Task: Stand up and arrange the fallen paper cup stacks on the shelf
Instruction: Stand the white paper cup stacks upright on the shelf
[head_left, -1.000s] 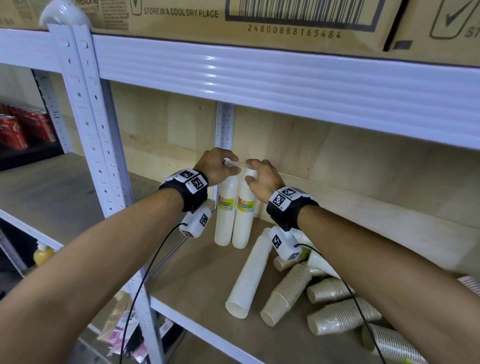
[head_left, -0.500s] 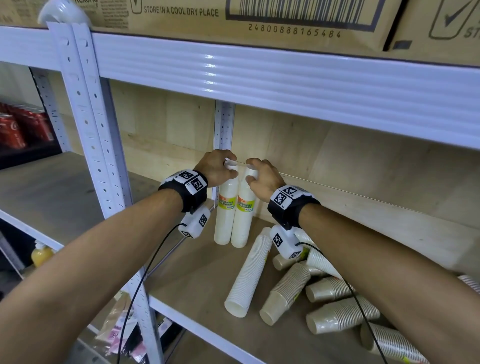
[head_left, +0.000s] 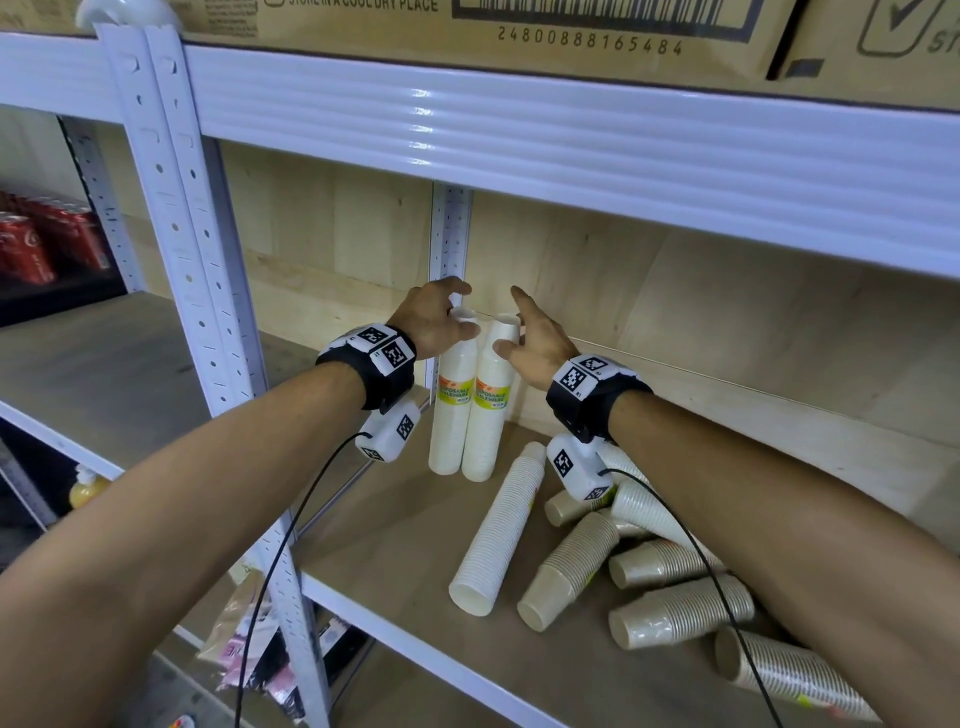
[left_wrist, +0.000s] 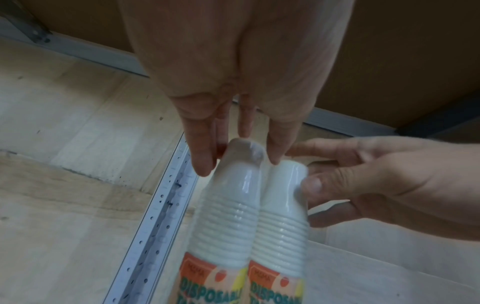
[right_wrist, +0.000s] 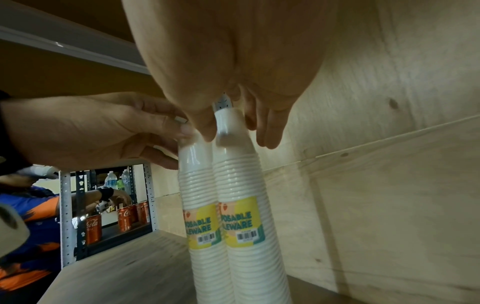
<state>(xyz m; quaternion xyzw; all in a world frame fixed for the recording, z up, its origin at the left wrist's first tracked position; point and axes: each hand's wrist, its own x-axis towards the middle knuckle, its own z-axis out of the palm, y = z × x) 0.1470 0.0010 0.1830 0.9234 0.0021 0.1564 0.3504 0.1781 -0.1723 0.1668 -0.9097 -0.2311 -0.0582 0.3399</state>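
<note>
Both hands, left hand (head_left: 434, 317) and right hand (head_left: 535, 338), have loosened, fingers spread around 2 upright cup stacks (head_left: 470, 415).

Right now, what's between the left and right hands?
The tops of two upright white cup stacks, side by side and touching, between left hand and right hand. Head view shows it.

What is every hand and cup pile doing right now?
Left hand: open, fingertips at left upright stack's top.
Right hand: open, fingers beside right upright stack's top.
Two upright white paper cup stacks: standing, touching.
Long white stack: fallen.
Beige stacks: fallen, jumbled.
</note>
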